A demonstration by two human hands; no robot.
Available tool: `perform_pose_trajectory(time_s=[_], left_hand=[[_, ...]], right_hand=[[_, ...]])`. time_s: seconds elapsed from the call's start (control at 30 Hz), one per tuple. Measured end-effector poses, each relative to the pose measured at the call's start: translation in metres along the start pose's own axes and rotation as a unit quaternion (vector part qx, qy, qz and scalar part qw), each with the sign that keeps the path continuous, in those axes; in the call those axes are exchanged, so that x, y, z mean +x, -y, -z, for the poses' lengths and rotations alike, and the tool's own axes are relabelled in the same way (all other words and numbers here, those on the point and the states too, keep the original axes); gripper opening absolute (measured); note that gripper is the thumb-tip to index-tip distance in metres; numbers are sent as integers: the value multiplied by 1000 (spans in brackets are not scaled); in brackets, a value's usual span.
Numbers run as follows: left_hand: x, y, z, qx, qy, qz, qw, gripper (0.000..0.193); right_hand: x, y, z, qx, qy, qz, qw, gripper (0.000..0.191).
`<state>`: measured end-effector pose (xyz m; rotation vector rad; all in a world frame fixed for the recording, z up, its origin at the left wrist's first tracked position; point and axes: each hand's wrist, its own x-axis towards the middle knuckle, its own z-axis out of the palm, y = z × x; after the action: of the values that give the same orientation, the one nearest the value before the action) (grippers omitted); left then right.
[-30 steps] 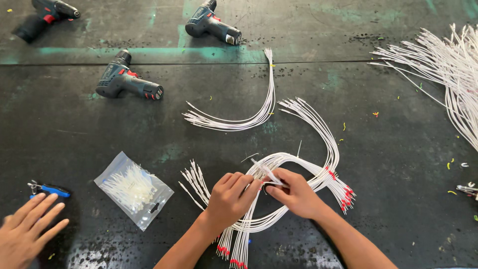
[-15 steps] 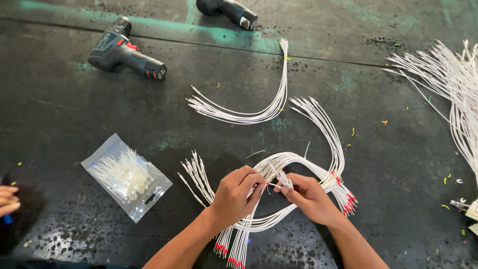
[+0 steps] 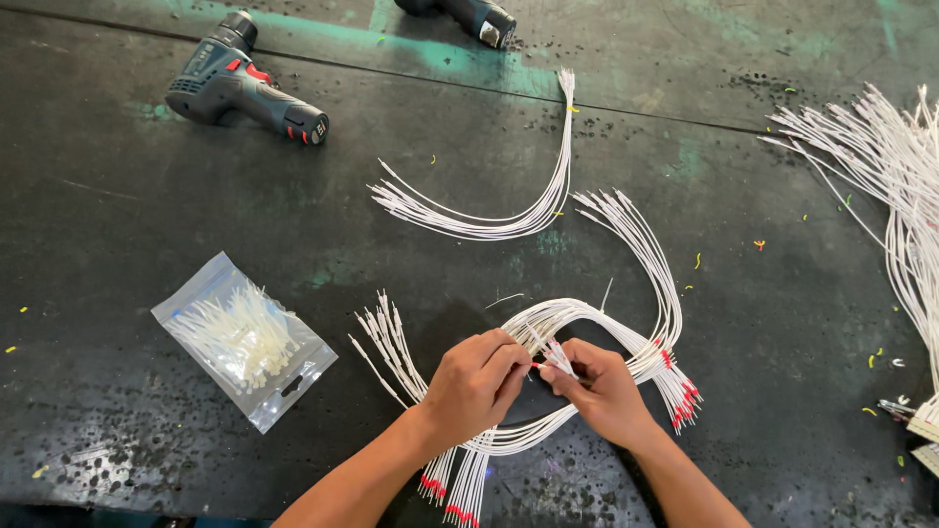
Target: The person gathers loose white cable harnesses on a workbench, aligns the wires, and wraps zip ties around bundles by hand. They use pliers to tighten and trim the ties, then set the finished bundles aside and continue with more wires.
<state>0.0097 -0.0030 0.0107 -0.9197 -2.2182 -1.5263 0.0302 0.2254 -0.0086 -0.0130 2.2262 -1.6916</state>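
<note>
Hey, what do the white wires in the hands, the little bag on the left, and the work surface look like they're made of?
White wires: likely plastic-insulated, smooth and matte; they bend in soft curves, with red tips.
Bag: clear thin plastic film, glossy; pale cable ties show through it.
Work surface: dark, possibly rubber or painted board; scuffed, with worn green patches.

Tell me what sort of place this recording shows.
Probably a workshop or small assembly bench for wiring. Both hands, left hand and right hand, work a white wire bundle on a worn dark table, with a cordless drill and a bag of cable ties nearby.
</note>
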Motion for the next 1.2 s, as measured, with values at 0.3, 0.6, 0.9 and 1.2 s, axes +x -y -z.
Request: perform_pose_trajectory(time_s=[0.3, 0.6, 0.9, 1.2], left_hand=[[2, 4, -4, 12, 26, -42, 999, 15], [1, -9, -6, -86, 27, 59, 994, 24], [0, -26, -14, -125, 66, -52, 989, 66], [12, -41, -32, -154, 82, 17, 985, 75]], right_hand=[[0, 1, 1, -8, -6, 17, 1000, 11], [-9, 23, 0, -88, -23, 56, 994, 13], [-16, 18, -1, -313, -50, 186, 930, 17], [-24, 11, 6, -333, -64, 166, 926, 18]])
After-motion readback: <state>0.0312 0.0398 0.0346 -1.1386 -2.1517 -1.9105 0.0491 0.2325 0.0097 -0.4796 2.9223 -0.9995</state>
